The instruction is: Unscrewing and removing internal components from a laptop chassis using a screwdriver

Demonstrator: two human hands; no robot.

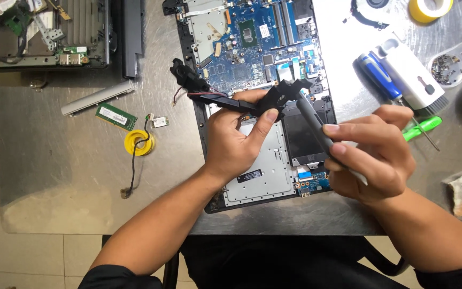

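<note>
An opened laptop base [201, 123] lies on a metal table, its blue motherboard [252, 48] exposed at the far end. My left hand [239, 142] holds a long black plastic speaker assembly [215, 96] with thin red and black wires, lifted above the laptop. My right hand [372, 155] grips a grey pen-shaped tool [311, 120], its tip touching the black part's right end near my left thumb.
A blue-handled screwdriver [375, 72], a white cleaning brush [410, 72] and a green-handled tool [423, 127] lie right. Small dishes of screws [447, 68] sit at the right edge. A memory stick [115, 116], yellow tape roll [139, 142] and silver strip [98, 97] lie left. Another dismantled laptop [44, 37] is far left.
</note>
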